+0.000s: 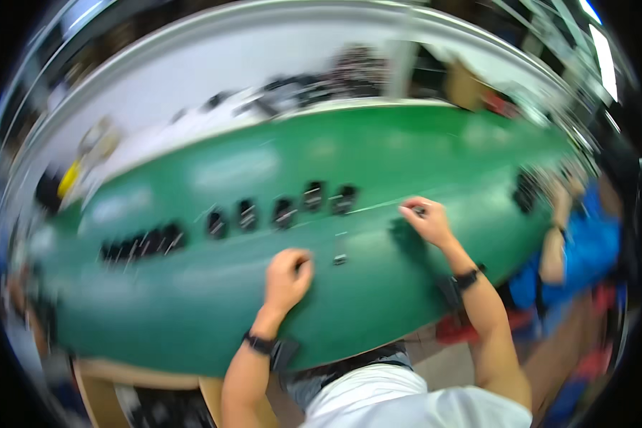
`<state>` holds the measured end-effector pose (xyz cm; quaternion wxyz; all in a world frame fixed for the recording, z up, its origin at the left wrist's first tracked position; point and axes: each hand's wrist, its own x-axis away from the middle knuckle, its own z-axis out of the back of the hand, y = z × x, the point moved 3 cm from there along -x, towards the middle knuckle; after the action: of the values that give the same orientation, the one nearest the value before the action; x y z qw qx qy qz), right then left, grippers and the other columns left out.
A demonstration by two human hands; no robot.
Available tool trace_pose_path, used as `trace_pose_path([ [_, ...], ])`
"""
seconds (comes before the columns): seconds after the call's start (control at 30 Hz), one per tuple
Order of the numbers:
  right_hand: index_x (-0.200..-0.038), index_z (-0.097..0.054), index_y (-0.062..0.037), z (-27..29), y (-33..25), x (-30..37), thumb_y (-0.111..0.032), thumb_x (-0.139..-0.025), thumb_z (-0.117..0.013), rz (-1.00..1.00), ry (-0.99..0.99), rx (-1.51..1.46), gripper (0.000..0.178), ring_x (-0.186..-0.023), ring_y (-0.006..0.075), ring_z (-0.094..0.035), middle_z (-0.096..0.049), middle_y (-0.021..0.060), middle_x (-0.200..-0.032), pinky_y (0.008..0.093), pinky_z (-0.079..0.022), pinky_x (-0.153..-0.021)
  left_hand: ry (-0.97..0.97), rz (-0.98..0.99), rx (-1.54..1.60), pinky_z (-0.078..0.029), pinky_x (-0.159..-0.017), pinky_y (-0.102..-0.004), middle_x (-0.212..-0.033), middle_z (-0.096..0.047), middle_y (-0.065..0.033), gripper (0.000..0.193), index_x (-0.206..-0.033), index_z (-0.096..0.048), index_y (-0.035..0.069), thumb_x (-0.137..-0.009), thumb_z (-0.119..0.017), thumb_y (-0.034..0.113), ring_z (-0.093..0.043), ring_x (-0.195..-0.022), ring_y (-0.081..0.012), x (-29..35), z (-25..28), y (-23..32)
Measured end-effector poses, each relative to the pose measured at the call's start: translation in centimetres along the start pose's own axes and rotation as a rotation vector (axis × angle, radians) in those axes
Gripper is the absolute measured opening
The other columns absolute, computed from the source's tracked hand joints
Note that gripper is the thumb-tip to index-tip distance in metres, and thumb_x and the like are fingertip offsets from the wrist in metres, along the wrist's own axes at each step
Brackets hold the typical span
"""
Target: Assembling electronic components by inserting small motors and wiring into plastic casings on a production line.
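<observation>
Both my hands are over a green tabletop, and the picture is smeared by motion. My left hand is curled near the middle of the table, thumb against the fingers. Whatever it may hold is hidden. To the right and farther forward, my right hand pinches a small dark piece whose kind I cannot make out. Between the hands lies a small dark-and-silver part. Beyond them stands a loose row of black parts with pale bands, among them one black part nearest my left hand.
A tight cluster of black parts sits at the left. Along the back, a white ledge carries dark items and a cardboard box. At the right, a person in a blue sleeve handles dark pieces. An open box is at the lower left.
</observation>
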<state>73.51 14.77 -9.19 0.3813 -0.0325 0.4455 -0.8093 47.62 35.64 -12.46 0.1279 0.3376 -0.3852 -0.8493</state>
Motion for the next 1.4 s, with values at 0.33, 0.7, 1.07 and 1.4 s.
trace_pose_path([
  [0.33,-0.101,-0.059,-0.0018,-12.7,-11.2,4.0,-0.004,-0.078,-0.064,0.662,-0.232,0.254,0.024,-0.103,0.0349,-0.050,-0.054,0.0168,-0.110,0.0429,-0.041,-0.090,0.107,-0.122,0.016,-0.045,-0.072,-0.0405,-0.077,-0.058,-0.0111,0.012,-0.078,-0.057,0.006,-0.069,-0.062,0.011,-0.055,-0.078,-0.0306,-0.2,-2.6,-1.0],
  [0.7,-0.101,-0.061,-0.0014,-7.9,-9.5,2.2,-0.008,-0.086,-0.060,0.430,-0.149,0.088,0.017,-0.089,0.0195,-0.059,-0.057,0.0116,-0.108,0.0221,-0.043,-0.047,0.071,-0.088,0.020,-0.045,-0.072,-0.0394,-0.078,-0.059,-0.0070,0.010,-0.078,-0.057,0.008,-0.068,-0.061,0.011,-0.056,-0.077,-0.0276,-0.3,-2.8,-1.0],
  [1.07,-0.136,-0.042,-0.0048,-10.0,-10.4,7.0,-0.028,-0.068,-0.074,0.670,-0.582,0.270,0.079,-0.132,0.0396,-0.030,-0.037,0.0179,-0.141,0.0501,-0.024,-0.109,0.121,-0.004,0.201,-0.052,-0.062,-0.0366,-0.073,-0.068,-0.0089,0.010,-0.072,-0.067,0.008,-0.067,-0.066,0.016,-0.066,-0.071,-0.0244,-1.7,-2.0,-2.0],
  [1.4,-0.111,-0.060,-0.0019,-10.1,-8.7,7.9,-0.007,-0.082,-0.063,0.668,-0.510,0.059,0.029,-0.117,0.0344,-0.047,-0.049,0.0169,-0.127,0.0424,-0.039,-0.098,-0.131,0.221,-0.242,-0.051,-0.073,-0.0324,-0.087,-0.067,-0.0065,0.024,-0.096,-0.065,0.008,-0.085,-0.063,0.029,-0.064,-0.082,-0.0184,11.2,24.2,6.1],
])
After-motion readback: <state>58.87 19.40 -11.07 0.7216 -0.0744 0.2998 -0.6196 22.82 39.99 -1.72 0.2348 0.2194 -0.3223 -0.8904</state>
